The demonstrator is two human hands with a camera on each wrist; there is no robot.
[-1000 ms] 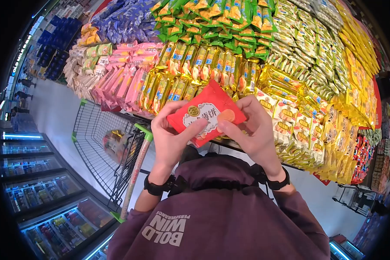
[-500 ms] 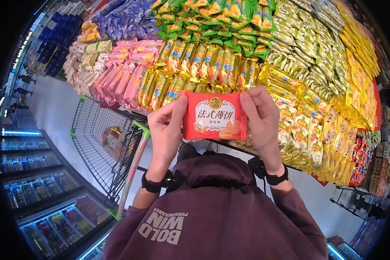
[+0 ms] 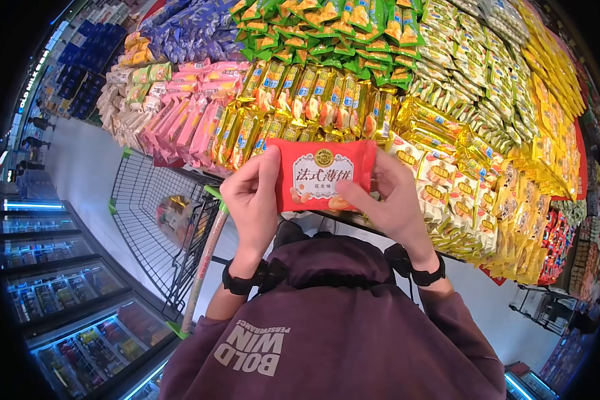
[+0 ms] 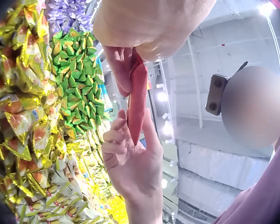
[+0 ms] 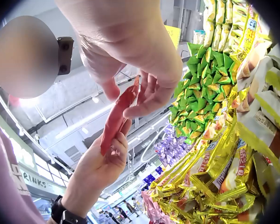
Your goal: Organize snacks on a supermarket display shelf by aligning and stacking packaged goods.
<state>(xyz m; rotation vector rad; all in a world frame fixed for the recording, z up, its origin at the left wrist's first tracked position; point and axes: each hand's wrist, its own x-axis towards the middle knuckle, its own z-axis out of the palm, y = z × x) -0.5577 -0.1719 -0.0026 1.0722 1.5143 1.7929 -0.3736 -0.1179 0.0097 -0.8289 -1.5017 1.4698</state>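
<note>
A red snack packet (image 3: 321, 173) with a white label, Chinese print and pictured thin biscuits is held up in front of the chest, its front facing the head camera. The left hand (image 3: 252, 197) pinches its left end, thumb on the front. At the other end is the right hand (image 3: 399, 200), its thumb lying over the lower right corner and its fingers behind. In the left wrist view the packet (image 4: 138, 100) shows edge-on between both hands. The right wrist view also shows the packet (image 5: 116, 116) from its edge, spanning the two hands.
Just beyond the hands rises a slope of wrapped snacks: gold packets (image 3: 327, 97), pink packets (image 3: 193, 123), green packets (image 3: 353, 40) and white-and-yellow packets (image 3: 447, 187). A shopping cart (image 3: 150, 200) with a bag inside stands at the left. Glass freezers (image 3: 67, 287) line the lower left.
The packet was tilted a second ago, then turned level and upright to face the head camera. Since then it has shifted slightly left, and the right thumb has moved down onto its front.
</note>
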